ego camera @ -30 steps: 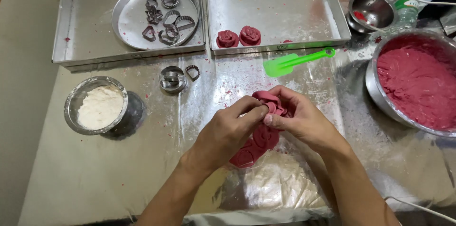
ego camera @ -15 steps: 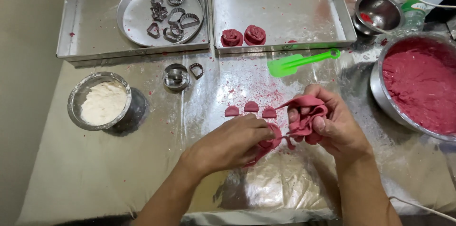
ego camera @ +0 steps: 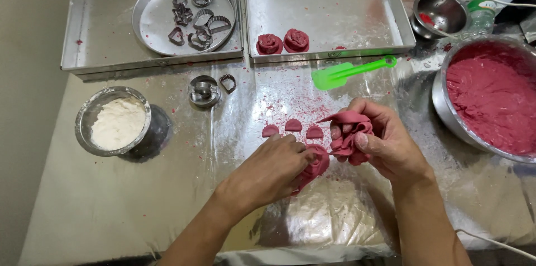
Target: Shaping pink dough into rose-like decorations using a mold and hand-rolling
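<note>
My right hand holds a crumpled strip of red dough scraps lifted above the foil-covered table. My left hand presses its fingers on the flat red dough sheet lying on the table. Three small cut dough petals lie in a row just beyond my fingers. Two finished red dough roses sit at the front edge of the right metal tray.
A big steel bowl of red dough stands at right, with a small steel bowl behind it. A green spatula, a round cutter, a flour bowl and a round pan of several cutters are about.
My hands have drawn apart: the right one lifted the dough scraps off to the right, uncovering the three cut petals. The left hand stayed low on the sheet.
</note>
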